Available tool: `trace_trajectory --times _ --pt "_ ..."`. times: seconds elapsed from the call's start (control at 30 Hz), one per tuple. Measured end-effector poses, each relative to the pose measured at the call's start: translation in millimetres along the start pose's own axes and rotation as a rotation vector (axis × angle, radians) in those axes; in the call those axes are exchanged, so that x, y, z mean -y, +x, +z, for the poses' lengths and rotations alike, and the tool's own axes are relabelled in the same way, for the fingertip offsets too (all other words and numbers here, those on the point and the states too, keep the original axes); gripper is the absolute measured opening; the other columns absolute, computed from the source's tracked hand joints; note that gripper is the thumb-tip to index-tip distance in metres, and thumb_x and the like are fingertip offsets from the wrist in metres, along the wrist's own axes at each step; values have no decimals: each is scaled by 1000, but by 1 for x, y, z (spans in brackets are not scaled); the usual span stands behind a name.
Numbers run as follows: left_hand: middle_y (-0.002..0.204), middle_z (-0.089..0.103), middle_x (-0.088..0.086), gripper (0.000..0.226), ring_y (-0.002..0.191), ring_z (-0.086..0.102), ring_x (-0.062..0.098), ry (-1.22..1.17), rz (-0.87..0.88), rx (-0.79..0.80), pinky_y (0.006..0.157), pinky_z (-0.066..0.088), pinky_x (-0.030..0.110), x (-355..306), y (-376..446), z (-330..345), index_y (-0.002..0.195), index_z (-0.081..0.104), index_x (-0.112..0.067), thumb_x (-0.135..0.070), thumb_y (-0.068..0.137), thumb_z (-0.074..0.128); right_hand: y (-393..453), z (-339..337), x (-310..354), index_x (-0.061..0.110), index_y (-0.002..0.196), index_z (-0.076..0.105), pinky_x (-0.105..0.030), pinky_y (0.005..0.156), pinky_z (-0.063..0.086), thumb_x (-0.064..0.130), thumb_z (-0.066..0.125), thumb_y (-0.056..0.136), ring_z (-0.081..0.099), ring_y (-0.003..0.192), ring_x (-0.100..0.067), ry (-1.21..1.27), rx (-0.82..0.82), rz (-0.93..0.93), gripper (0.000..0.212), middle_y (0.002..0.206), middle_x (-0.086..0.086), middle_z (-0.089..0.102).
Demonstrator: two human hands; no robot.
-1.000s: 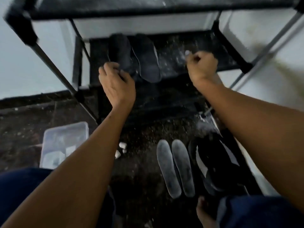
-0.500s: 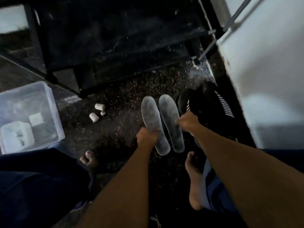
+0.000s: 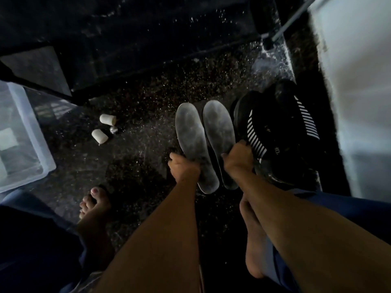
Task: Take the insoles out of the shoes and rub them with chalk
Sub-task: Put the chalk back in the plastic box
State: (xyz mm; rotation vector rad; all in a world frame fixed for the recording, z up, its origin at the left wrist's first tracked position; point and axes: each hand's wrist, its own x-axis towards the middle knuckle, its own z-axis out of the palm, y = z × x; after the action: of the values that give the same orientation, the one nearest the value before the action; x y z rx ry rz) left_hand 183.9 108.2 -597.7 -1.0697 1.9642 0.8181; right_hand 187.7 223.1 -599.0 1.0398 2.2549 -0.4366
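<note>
From my end, left hand (image 3: 183, 166) has its fingers curled round the heel end of the left chalk-dusted grey foam insole (image 3: 193, 140), and right hand (image 3: 238, 159) grips the matching right insole (image 3: 220, 134) the same way. Both insoles sit side by side over the dark speckled floor (image 3: 137, 166), just beside the black striped sneakers (image 3: 275, 132). Two white chalk stubs (image 3: 103, 127) lie off left.

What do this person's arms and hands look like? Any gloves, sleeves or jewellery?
Both hands, left and right, are bare with no gloves. The forearms are uncovered: no sleeves, watch or bracelets show. No rings can be made out, though the picture is dim. Dark blue trousers are worn.
</note>
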Motion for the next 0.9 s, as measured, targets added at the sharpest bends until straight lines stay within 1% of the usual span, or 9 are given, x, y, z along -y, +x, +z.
trace_trajectory --times 0.13,0.27,0.37,0.47,0.57,0.63,0.7,0.8,0.9 --pt "127 52 21 52 119 50 36 -36 2 -38 98 45 40 4 11 5 120 45 -1 -19 80 71 0 10 1 0 126 37 -43 90 44 22 69 82 45 120 -36 34 -53 1 58 131 -21 43" --pt "117 62 15 28 111 57 30 2 35 -12 92 47 32 8 19 3 107 65 -6 -17 81 68 10 11 -10 6 110 54 -34 78 46 13 65 84 56 107 -33 185 -55 -11 29 115 -19 59" --pt "113 62 14 22 107 58 30 -42 33 -13 87 47 29 9 17 -3 103 66 -8 -14 82 64 19 0 -16 11 104 65 -31 82 49 10 65 83 62 100 -30 263 60 -32 21 103 -15 67" --pt "111 63 11 20 105 58 28 -66 97 6 86 47 27 5 10 -14 100 66 -11 -18 82 64 20 -12 -17 8 101 68 -41 84 53 6 66 82 64 94 -32 361 198 -26 19 97 -17 69" --pt "101 68 10 18 98 64 30 -53 188 19 86 54 33 -4 1 -35 98 70 -17 -21 81 64 11 -32 -12 3 97 67 -33 63 55 -2 64 82 62 82 -27 558 278 42 16 90 -14 65" --pt "96 70 10 17 92 67 30 -93 206 43 81 57 39 -10 -10 -54 95 70 -20 -18 79 66 1 -51 -6 10 87 65 -26 52 48 -4 63 83 60 83 -24 651 332 65 15 91 -11 62" --pt "94 70 9 16 86 68 29 -155 226 59 75 59 41 -17 -25 -73 92 68 -21 -14 77 67 -11 -72 1 14 85 60 -26 55 47 -5 62 84 59 84 -23 733 393 55 19 91 -10 61" --pt "87 69 7 13 69 69 22 -257 307 90 57 60 36 -31 -53 -102 90 67 -19 -14 79 67 -27 -109 6 10 97 61 -28 65 49 -5 57 87 58 73 -15 765 492 -21 18 82 -5 61" --pt "79 68 7 13 60 66 19 -337 440 127 50 57 30 -46 -84 -130 88 64 -17 -8 80 69 -36 -156 10 9 104 61 -32 81 49 -2 54 90 58 81 -15 717 550 -110 19 88 -5 63"
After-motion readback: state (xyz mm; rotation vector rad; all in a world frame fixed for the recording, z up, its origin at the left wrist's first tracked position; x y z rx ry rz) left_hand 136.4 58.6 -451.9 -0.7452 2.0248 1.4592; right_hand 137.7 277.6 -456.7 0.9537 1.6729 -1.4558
